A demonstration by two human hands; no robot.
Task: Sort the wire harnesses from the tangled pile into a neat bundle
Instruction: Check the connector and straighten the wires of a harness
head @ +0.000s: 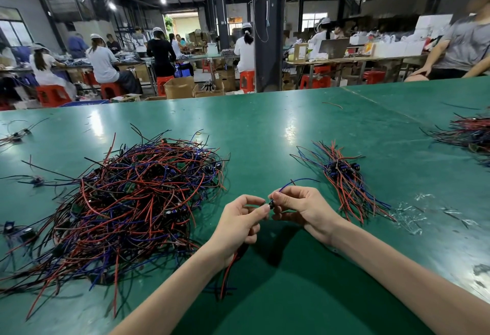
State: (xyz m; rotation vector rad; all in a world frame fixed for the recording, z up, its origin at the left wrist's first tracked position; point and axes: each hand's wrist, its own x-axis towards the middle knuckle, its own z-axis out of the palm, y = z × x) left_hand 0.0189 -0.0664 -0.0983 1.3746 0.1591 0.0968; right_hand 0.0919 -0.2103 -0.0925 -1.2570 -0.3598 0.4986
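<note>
The left hand (240, 222) and right hand (305, 210) meet over the green tabletop (265, 128), curled fingers (252, 199) pinching one wire harness (268, 204) by its small black part. Its blue wire (299, 181) points away to the right, and its red and black wires (228, 273) trail toward the person. The tangled pile (132, 202) lies left. The neat bundle (344, 175) lies right, its long axis running diagonally from far-left to near-right.
</note>
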